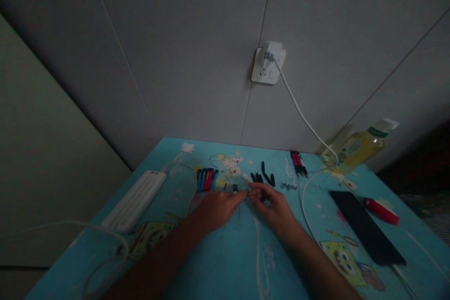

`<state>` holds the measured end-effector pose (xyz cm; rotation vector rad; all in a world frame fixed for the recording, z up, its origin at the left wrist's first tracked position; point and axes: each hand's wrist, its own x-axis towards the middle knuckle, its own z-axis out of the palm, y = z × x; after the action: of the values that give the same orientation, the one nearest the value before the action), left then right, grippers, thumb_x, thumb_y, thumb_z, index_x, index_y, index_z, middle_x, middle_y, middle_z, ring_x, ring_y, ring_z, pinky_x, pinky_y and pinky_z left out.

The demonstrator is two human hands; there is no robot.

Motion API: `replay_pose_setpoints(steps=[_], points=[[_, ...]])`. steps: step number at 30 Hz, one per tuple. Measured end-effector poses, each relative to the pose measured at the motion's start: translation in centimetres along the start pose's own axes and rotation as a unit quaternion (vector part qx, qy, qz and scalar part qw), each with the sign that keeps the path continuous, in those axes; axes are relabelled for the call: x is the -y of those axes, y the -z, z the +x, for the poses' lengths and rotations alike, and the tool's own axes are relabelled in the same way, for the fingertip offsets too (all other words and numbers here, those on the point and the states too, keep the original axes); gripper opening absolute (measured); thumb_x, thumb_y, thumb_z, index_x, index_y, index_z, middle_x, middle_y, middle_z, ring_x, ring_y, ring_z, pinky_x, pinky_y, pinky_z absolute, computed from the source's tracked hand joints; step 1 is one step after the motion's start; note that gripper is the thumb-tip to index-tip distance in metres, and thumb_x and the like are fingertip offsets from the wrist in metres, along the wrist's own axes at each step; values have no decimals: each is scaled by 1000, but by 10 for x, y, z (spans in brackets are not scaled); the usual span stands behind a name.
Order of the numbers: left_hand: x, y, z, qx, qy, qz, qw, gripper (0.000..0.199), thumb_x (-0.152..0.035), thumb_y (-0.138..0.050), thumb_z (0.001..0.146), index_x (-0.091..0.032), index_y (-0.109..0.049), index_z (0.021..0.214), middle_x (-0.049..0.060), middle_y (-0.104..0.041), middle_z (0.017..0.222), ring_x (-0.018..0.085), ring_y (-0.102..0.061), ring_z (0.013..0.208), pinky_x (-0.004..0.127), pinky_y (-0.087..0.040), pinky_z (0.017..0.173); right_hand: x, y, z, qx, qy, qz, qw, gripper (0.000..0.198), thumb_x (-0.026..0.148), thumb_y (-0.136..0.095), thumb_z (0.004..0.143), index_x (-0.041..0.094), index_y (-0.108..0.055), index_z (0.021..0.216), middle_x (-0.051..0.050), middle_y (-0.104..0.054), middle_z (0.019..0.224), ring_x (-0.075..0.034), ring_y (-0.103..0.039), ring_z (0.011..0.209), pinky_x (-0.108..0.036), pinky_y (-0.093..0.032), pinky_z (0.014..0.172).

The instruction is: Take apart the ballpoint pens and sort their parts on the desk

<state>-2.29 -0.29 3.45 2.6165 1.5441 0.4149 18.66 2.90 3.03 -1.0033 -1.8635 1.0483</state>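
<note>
Over the middle of the blue patterned table, my left hand [220, 207] and my right hand [269, 200] meet at the fingertips. Both sets of fingers are closed in a pinch around something small and dark that I cannot make out. Just below the left fingertips a thin dark line [239, 211] shows, perhaps a slim rod. Beyond my hands lie short black tubes [256, 178], curved black pieces [267, 174] and a few thin white sticks [246, 178]. Small metallic coils, like springs [288, 186], sit right of my right hand.
Blue and red pens [207, 179] line up at left; red-and-black pens [298, 164] lie at the back right. A white power strip [135, 201], a dark phone [367, 227], a red-handled object [381, 211] and a yellow liquid bottle [358, 150] surround the area. A white cable [298, 108] drops from the wall socket.
</note>
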Motion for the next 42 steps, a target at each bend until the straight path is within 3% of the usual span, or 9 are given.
replay_pose_setpoints(steps=[4,9,12,16,22,27,36,39,42], points=[[-5,4,-1,13,1,14,1000,30,-30,-36,101,-26,-60,119,4,-72,80,20,-69,67,28,-48,59,5,-1,-2,24,11,-14,1000,29,29,-61,89,22,-63,118,-1,-67,87,-15,-61,76,-27,-50,71],[-5,-4,-1,33,-10,3,999,31,-36,-33,102,-22,-60,108,5,-71,84,20,-69,71,28,-48,63,15,-1,-4,62,35,-33,997,24,32,-60,91,22,-65,113,0,-69,82,-14,-63,74,-25,-49,71],[-2,-8,0,42,-8,5,999,30,-32,-32,102,-22,-61,103,3,-70,81,18,-68,70,26,-46,61,8,7,0,21,26,-107,994,25,35,-56,93,22,-66,112,-3,-71,90,-17,-65,80,-26,-50,72],[-1,-5,-1,16,-6,-23,1000,27,-28,-34,101,-22,-60,107,4,-70,90,18,-67,78,28,-48,68,-15,19,6,-81,4,-293,953,26,26,-45,98,19,-67,111,-10,-70,103,-22,-65,94,-32,-48,87],[-5,-5,-1,10,-17,-73,997,28,-25,-34,101,-19,-62,102,6,-68,95,17,-65,86,28,-48,76,-28,16,11,-61,-34,-452,889,24,23,-48,95,18,-68,108,-12,-67,97,-23,-64,91,-32,-46,82],[-2,-9,0,-4,0,-68,998,26,-24,-35,101,-19,-61,100,5,-68,93,17,-65,85,27,-47,75,-24,12,13,-65,-34,-505,860,23,29,-51,94,19,-70,101,-11,-67,92,-25,-64,89,-33,-45,80],[0,-4,2,-32,93,3,995,30,-32,-34,102,-22,-62,99,3,-70,91,17,-66,76,26,-45,62,-32,21,12,-119,-34,-492,862,23,26,-49,95,18,-71,90,-13,-69,87,-24,-64,83,-34,-45,77],[0,0,3,-30,108,10,994,31,-32,-33,102,-22,-62,99,3,-71,91,17,-67,76,26,-46,62,-28,28,11,-143,12,-439,887,24,28,-47,97,19,-68,104,-11,-69,96,-24,-64,88,-36,-47,80],[1,1,3,-32,113,13,993,32,-33,-32,102,-23,-63,101,3,-71,92,17,-68,77,25,-47,64,-20,30,8,-112,79,-362,922,26,29,-46,98,20,-66,111,-10,-68,102,-23,-63,93,-36,-49,85]])
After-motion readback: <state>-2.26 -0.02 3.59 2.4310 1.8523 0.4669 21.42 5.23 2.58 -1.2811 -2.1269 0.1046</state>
